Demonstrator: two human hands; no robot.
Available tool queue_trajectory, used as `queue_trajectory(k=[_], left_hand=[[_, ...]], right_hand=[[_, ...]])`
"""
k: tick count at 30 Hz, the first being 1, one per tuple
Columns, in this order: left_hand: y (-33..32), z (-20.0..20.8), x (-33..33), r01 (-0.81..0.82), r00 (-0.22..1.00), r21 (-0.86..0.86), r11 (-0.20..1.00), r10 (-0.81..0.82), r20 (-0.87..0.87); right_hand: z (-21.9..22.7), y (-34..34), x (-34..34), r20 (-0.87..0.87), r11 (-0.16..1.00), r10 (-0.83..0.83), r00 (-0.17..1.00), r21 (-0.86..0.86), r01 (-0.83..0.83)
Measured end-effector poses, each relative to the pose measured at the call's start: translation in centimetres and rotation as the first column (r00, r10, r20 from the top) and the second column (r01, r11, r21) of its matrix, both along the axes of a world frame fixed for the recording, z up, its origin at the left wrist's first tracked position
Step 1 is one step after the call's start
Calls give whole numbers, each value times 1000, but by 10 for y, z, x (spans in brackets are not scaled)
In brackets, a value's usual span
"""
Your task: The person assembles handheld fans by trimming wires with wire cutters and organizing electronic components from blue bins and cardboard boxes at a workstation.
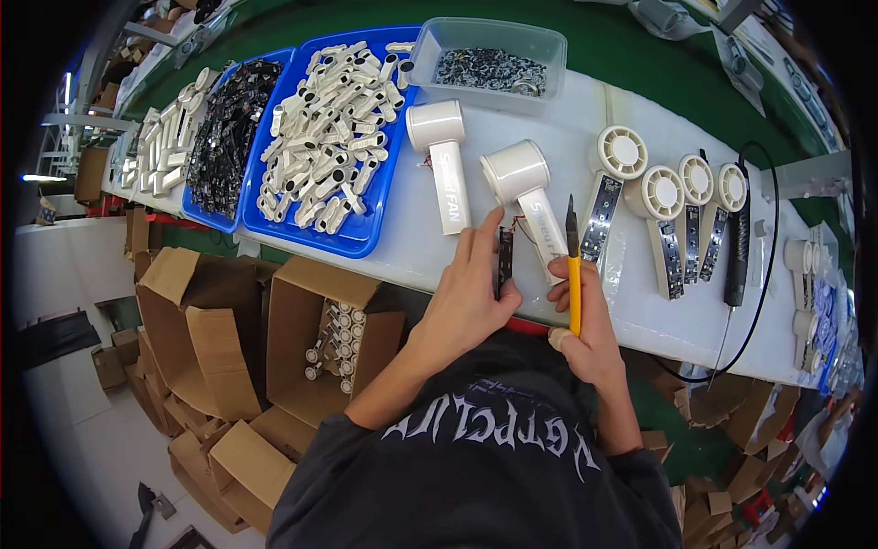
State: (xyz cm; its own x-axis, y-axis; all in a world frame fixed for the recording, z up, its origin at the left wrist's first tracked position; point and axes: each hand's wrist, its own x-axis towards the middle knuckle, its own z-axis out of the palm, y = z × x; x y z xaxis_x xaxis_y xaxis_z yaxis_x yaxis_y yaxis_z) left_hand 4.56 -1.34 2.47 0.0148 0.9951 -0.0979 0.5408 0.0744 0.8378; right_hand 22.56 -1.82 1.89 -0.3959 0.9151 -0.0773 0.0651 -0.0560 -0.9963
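My left hand [468,291] grips a narrow dark circuit board [505,256] upright between fingers and thumb. Thin red and black wires run from beside the board's upper end toward a white handheld fan [517,174], which lies on the white bench just beyond. In my right hand [588,325] is a yellow-handled tool [574,293], its narrow dark point directed away from me; I cannot tell its exact kind. The right fingers also lie by the lower end of that fan's handle. Left of it rests another white handheld fan [440,160], with a bit of wire at its neck.
Several fans with exposed circuit boards [663,197] line the right, beside a black soldering iron [736,247] with a looping cable. Blue trays hold white handle parts [329,137] and black boards [229,137]. A clear bin [425,78] contains small parts. Cardboard boxes [233,352] stand below left.
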Motion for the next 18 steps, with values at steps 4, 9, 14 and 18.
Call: queue_trajectory(k=[4, 9, 14, 18], left_hand=[[2, 3, 1, 43, 994, -7, 999, -44, -97], [1, -9, 4, -26, 989, 52, 998, 33, -144], [10, -4, 3, 21, 1000, -204, 979, -21, 3], [0, -1, 10, -38, 995, -91, 995, 46, 85]], right_hand=[[-6, 0, 2, 49, 1000, 15, 999, 1, -15], [-5, -1, 0, 76, 999, 15, 997, 33, -18], [-6, -1, 2, 56, 999, 14, 998, 28, -16], [-5, -2, 4, 80, 999, 24, 997, 40, -28]])
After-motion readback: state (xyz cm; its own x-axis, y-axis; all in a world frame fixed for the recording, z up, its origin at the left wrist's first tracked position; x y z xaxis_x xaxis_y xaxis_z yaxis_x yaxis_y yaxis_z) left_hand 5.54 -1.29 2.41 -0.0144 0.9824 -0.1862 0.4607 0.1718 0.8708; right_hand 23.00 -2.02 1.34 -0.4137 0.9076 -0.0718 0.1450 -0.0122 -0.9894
